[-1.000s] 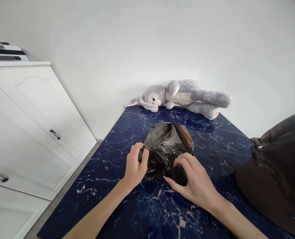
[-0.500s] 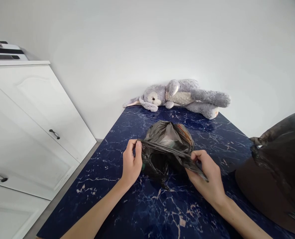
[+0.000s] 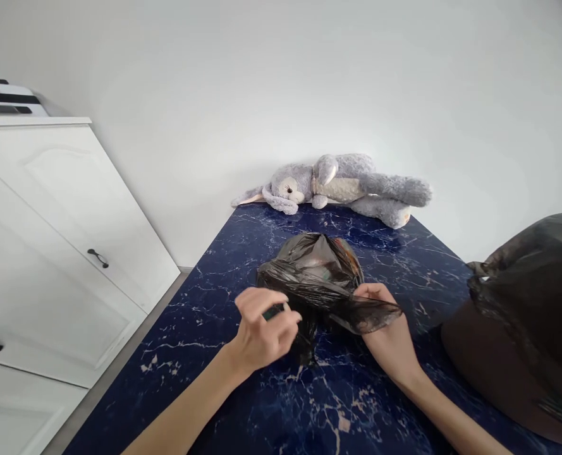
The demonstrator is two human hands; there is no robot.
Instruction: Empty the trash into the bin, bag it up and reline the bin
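Note:
A black plastic bag (image 3: 316, 272), stuffed with something, lies in the middle of the dark blue marbled table (image 3: 243, 253). My right hand (image 3: 387, 335) is closed on one of the bag's loose ends, which sticks out to the right over my fingers. My left hand (image 3: 262, 328) is at the bag's near left side, fingers curled and pinched on a dark strip of the bag. Part of the bag's near side is hidden behind my hands.
A grey plush rabbit (image 3: 337, 186) lies along the table's far edge against the white wall. A brown bin lined with a black bag (image 3: 522, 316) stands at the right. White cupboards (image 3: 48, 240) with dark handles run along the left.
The two ends were stretched apart between my hands half a second ago. Now my left hand has come in toward the middle and lower, and the right end has gone slack.

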